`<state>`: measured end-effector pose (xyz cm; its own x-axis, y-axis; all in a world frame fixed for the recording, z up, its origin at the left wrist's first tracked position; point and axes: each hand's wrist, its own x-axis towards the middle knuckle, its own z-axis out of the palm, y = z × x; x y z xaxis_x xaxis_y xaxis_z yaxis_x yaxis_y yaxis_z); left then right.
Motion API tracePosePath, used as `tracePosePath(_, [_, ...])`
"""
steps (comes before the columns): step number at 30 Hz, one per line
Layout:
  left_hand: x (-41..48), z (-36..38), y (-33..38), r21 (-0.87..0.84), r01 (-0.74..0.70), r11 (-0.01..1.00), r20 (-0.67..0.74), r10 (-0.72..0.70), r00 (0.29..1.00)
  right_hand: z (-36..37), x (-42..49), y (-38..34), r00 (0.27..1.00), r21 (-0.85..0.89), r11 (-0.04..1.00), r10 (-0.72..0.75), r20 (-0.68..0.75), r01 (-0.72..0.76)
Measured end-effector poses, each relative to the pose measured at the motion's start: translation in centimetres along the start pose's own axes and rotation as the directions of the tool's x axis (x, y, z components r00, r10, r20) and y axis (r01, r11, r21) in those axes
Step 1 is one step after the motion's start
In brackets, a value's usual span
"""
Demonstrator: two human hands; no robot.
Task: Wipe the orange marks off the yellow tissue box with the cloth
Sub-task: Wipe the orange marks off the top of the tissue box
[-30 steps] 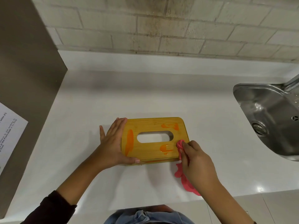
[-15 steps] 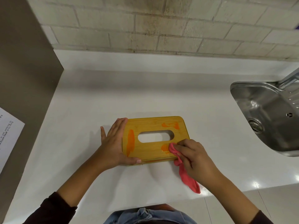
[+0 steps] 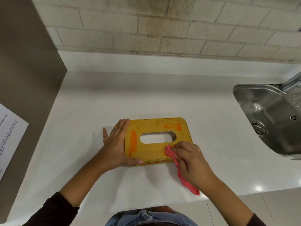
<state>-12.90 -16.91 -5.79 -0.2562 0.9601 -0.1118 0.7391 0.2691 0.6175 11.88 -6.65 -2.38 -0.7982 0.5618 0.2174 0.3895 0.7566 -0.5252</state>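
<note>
Since a second ago the right hand [image 3: 192,162] has slid the pink cloth [image 3: 184,179] leftward over the near-right orange smear, now almost covered. Its grip is clamped on the cloth. The left hand [image 3: 117,144] stays flat against the box's left end, grip apart. A steel sink [image 3: 263,111] sits at the worktop's [image 3: 97,98] right edge. The yellow tissue box [image 3: 153,152] lies near the front edge, with an orange stripe [image 3: 132,142] on its left and a blotch [image 3: 173,126] at its far-right corner.

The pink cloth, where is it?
In the head view, the pink cloth is bunched under the right hand on the near-right corner of the tissue box, its tail trailing onto the counter.
</note>
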Motion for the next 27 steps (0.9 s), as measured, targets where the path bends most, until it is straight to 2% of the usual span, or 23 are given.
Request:
tracePosePath(4, [-0.1, 0.1, 0.0, -0.027, 0.000, 1.000, 0.005, 0.000, 1.000, 0.4, 0.5, 0.3, 0.983, 0.055, 0.992, 0.119, -0.139, -0.113])
tracePosePath(6, [-0.1, 0.2, 0.0, -0.029, 0.000, 1.000, -0.002, 0.000, 1.000, 1.1, 1.4, -0.5, 0.982, 0.065, 0.992, 0.113, -0.152, -0.104])
tracePosePath(8, [-0.1, 0.2, 0.0, -0.029, 0.002, 1.000, -0.009, -0.002, 1.000, 1.7, 1.9, -1.5, 0.991, 0.067, 0.997, 0.044, -0.123, -0.036])
tracePosePath(11, [-0.1, 0.2, 0.0, -0.017, 0.006, 1.000, -0.012, -0.006, 1.000, 2.1, 1.3, -2.6, 0.999, 0.027, 0.998, -0.050, 0.008, 0.050])
tracePosePath(14, [-0.1, 0.1, 0.1, -0.011, 0.002, 1.000, -0.005, -0.002, 1.000, 1.0, 0.4, -1.6, 0.997, 0.005, 0.998, -0.059, 0.043, 0.059])
tracePosePath(16, [-0.2, 0.0, 0.1, -0.020, -0.002, 1.000, 0.000, 0.002, 1.000, 0.3, 0.3, -0.5, 0.999, 0.000, 1.000, 0.009, -0.050, -0.009])
tracePosePath(19, [-0.3, 0.1, 0.2, -0.023, -0.002, 1.000, -0.005, 0.002, 1.000, 0.8, 0.6, -0.1, 0.962, 0.028, 0.988, 0.154, -0.227, -0.152])
tracePosePath(22, [-0.3, 0.2, 0.2, -0.026, -0.003, 1.000, -0.007, 0.003, 1.000, 2.5, 1.4, -1.5, 0.936, 0.051, 0.977, 0.214, -0.278, -0.208])
tracePosePath(24, [-0.3, 0.2, 0.2, -0.022, 0.001, 1.000, -0.015, -0.001, 1.000, 3.5, 1.9, -2.9, 0.958, 0.054, 0.988, 0.150, -0.243, -0.141])
tracePosePath(27, [-0.3, 0.2, 0.3, -0.003, 0.006, 1.000, -0.029, -0.007, 1.000, 4.0, 1.8, -4.2, 0.996, 0.052, 0.998, 0.046, -0.074, -0.043])
